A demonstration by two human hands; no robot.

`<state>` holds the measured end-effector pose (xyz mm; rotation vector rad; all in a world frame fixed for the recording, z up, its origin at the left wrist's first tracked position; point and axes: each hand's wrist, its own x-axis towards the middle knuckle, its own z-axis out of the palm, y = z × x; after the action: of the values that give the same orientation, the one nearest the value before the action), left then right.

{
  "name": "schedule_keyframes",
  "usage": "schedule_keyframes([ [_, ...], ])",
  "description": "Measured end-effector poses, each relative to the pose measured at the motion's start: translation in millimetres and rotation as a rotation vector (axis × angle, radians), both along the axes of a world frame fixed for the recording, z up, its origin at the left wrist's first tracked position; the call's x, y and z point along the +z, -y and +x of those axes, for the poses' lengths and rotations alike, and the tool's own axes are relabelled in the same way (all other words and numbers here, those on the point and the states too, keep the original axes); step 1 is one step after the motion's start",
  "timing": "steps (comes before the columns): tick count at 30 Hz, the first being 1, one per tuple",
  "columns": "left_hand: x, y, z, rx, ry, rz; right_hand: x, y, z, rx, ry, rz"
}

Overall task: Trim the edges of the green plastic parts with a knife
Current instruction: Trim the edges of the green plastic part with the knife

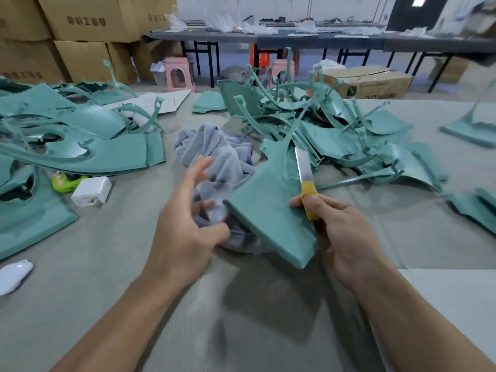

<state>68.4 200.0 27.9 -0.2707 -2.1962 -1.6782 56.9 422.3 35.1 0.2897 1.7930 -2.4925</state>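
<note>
Both forearms are bare to the frame edge, and the left hand and right hand are ungloved.

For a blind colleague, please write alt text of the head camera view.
The right hand grips a yellow-handled knife, blade up, beside a green plastic part; the open left hand blurs nearby. Green offcuts and a grey cloth lie behind.

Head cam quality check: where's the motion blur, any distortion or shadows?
Head view: left hand is motion-smeared, right hand and knife fairly sharp; wide-angle bends the far tables, top-right corner streaked; soft shadow under the held green part.
</note>
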Motion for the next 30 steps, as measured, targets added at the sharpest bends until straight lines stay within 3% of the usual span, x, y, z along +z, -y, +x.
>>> schedule_keyframes([
  [2, -0.3, -1.3, 1.0, 0.075, -0.231, -0.563, 1.0, 2.0, 0.7, 0.038, 0.0, 0.05],
  [3, -2.6, -5.1, -0.3, 0.088, -0.297, -0.734, 1.0, 4.3, 2.0, 0.071, 0.002, 0.06],
  [5, -7.0, -18.0, -1.2, 0.041, -0.298, -0.851, 3.2, 8.3, 5.7, 0.107, 0.002, 0.036],
  [8, -13.2, -25.8, -1.2, -0.056, -0.107, -0.693, 7.9, 2.8, 5.6, -0.011, -0.063, -0.061],
  [11, -15.3, -20.2, -3.6, 0.008, -0.041, -0.494, 10.1, -11.9, 6.6, -0.121, -0.265, 0.129],
  [14, -13.6, -20.5, -5.2, 0.053, -0.045, -0.338, 9.3, -12.3, 16.7, 0.078, -0.479, 0.372],
  [16, -12.0, -21.8, -4.6, 0.078, -0.071, -0.316, 7.2, -6.2, 22.6, 0.229, -0.546, 0.501],
  [18, -9.9, -21.5, -4.2, 0.084, -0.068, -0.291, 3.9, -0.7, 23.8, 0.249, -0.567, 0.609],
  [22, -11.4, -17.9, -8.7, 0.107, -0.053, -0.246, 2.1, -0.9, 16.8, -0.047, -0.467, 0.762],
  [24, -11.5, -18.0, -9.8, 0.103, -0.085, -0.258, 4.4, -3.2, 19.4, -0.106, -0.504, 0.706],
  [27, -11.1, -20.5, -8.5, 0.088, -0.156, -0.326, 11.3, 6.0, 32.6, 0.05, -0.653, 0.63],
  [30, -13.7, -21.5, -9.0, 0.1, -0.148, -0.331, 13.0, 16.2, 34.2, 0.124, -0.646, 0.68],
])
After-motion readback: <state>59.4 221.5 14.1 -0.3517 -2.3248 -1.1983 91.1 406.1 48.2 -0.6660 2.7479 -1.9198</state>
